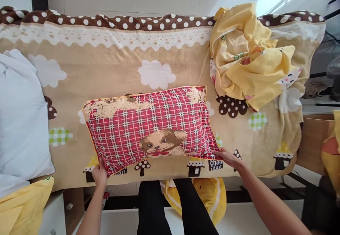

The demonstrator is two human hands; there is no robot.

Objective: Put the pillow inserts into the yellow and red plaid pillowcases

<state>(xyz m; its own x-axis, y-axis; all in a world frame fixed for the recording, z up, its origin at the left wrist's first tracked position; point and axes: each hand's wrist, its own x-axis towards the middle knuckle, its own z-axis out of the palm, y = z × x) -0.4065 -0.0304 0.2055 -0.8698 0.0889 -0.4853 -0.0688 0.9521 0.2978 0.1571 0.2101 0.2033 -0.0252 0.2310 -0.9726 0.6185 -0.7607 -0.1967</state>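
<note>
White pillow [21,118]: it lies at the far left on the beige blanket [106,65], and my view cuts it at the side.
Yellow cloth [26,203]: it is just below this white pillow, at the near left corner.
Left hand [100,174]: its fingers are closed on the near left corner of the red plaid pillow [127,132].
Red plaid pillow: it is between the two hands, over the middle of the blanket, close to the near edge; a puppy is printed on it, and its piping is orange. If the underside rests fully, I cannot tell.
Black-clad legs [152,206]: they stand at the near side, with a yellow cushion [216,196] between and beside them.
Right hand [230,158]: it holds the near right corner, fingers narrow, the tips partly hidden.
Yellow printed bedding [255,75]: it lies bunched on the blanket's far right part, showing a white cat face.
Wooden cabinet [316,143]: it stands past the right end.
</note>
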